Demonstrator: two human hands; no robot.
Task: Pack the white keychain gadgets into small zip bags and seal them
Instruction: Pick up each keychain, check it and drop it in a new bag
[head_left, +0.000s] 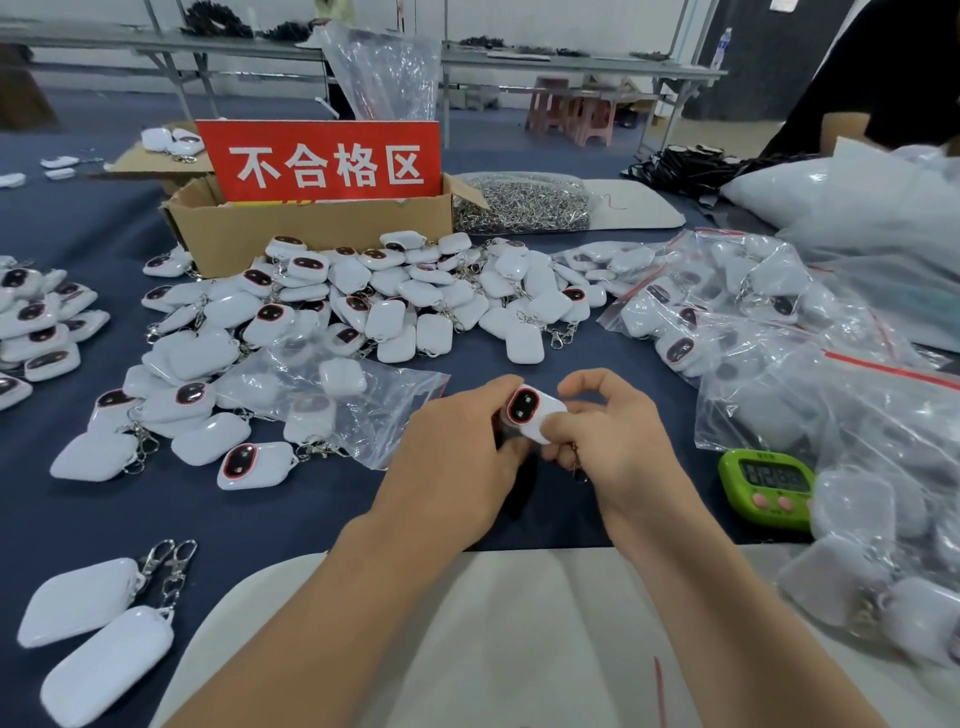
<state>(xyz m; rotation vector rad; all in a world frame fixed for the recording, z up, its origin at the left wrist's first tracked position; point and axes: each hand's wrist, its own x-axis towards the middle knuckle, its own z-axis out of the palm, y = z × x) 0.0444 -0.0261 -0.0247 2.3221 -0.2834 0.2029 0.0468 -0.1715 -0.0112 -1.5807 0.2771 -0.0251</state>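
Between my two hands sits one white keychain gadget (534, 414) with a dark, red-rimmed face turned up. My left hand (457, 457) grips its left end. My right hand (608, 431) pinches its right end, and a metal clasp hangs below those fingers. A large heap of loose white gadgets (395, 301) covers the blue cloth beyond my hands. An empty clear zip bag (343, 400) lies left of my hands, partly over some gadgets. Bagged gadgets (737, 317) pile up on the right.
A cardboard box (311, 228) with a red sign (319, 161) stands behind the heap. A bag of metal clasps (524, 202) lies beside it. A green timer (766, 488) sits right of my hands. More gadgets lie at left (41, 322) and near left (98, 629).
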